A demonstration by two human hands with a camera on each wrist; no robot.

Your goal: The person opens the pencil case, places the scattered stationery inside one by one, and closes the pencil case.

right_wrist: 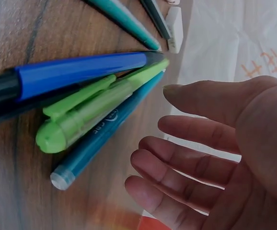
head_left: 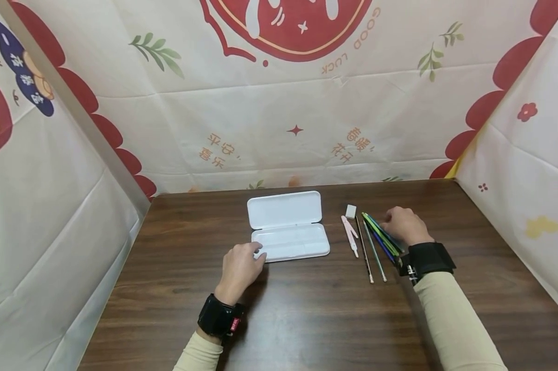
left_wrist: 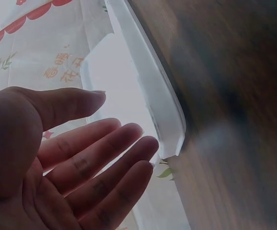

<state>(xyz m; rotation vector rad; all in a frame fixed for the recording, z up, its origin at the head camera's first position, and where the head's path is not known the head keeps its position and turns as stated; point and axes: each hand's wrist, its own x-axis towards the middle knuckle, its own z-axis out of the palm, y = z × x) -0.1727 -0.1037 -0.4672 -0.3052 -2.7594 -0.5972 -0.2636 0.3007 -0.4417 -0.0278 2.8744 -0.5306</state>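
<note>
An open white pencil case [head_left: 284,210] lies on the table, its lid folded back. At its front left corner is my left hand [head_left: 241,265]; in the left wrist view the fingers [left_wrist: 105,158] are loosely bent with nothing between them, and whether they touch the case I cannot tell. My right hand [head_left: 406,225] is beside a bundle of pens, fingers relaxed and holding nothing. That bundle holds a blue pen [right_wrist: 81,72], a light green pen [right_wrist: 93,110] and a teal pen [right_wrist: 105,132]. Left of them lie two pencils, one dark [head_left: 365,252] and one greenish [head_left: 376,255].
A pink drawing compass [head_left: 350,237] and a white eraser [head_left: 351,211] lie between the case and the pencils. The brown wooden table [head_left: 316,319] is bordered at the back and sides by printed white cloth [head_left: 269,118].
</note>
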